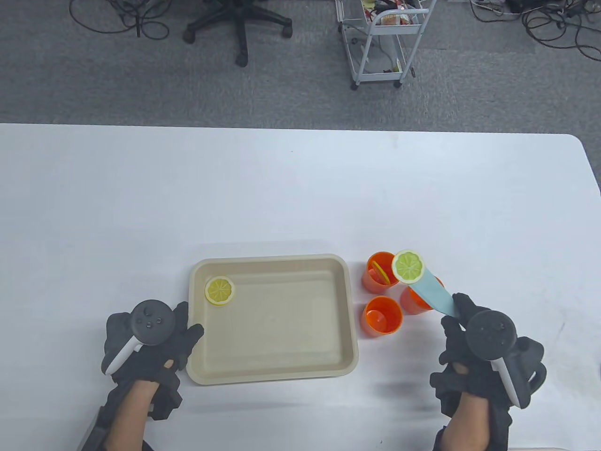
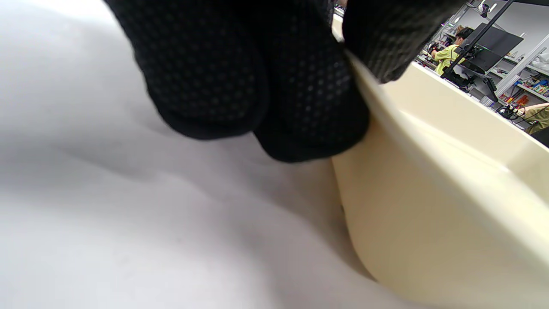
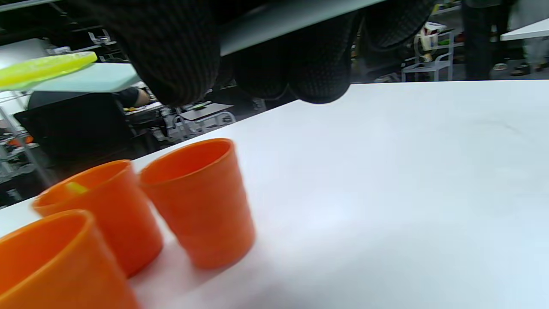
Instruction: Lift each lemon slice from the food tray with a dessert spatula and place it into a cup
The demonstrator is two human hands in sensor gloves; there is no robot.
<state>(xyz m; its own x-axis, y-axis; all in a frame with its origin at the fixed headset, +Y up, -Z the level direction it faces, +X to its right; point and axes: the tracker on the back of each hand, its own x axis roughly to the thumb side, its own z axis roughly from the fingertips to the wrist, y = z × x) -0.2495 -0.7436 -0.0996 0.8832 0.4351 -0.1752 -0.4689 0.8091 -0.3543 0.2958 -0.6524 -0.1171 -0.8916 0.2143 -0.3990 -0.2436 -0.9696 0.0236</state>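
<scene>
Right hand [image 1: 474, 347] is gripping the dessert spatula [image 1: 434, 293] by its near end, fingers curled round the handle. The blade's long axis is running from the hand up and to the left, tip pointing toward the far-left cup. A lemon slice [image 1: 408, 266] is sitting flat on the blade tip, up in the air, overlapping the gap btwn two cups in the table view.

Three orange cups are clustered just right of the food tray [image 1: 345, 324]. Far-left cup [image 1: 378, 270] is holding a slice standing on edge inside. Near cup [image 1: 382, 314] is showing only its orange bottom. Right cup [image 1: 415, 300] is mostly hidden under the blade, so its inside can't be read.

The tray is holding one more slice [image 1: 219, 290], lying flat in its far-left corner.

Left hand [image 1: 150, 340] is pinching the tray's left rim, thumb over the edge, fingers outside against the wall.

Right wrist view is blurry; spatula handle is hidden by the glove there.
</scene>
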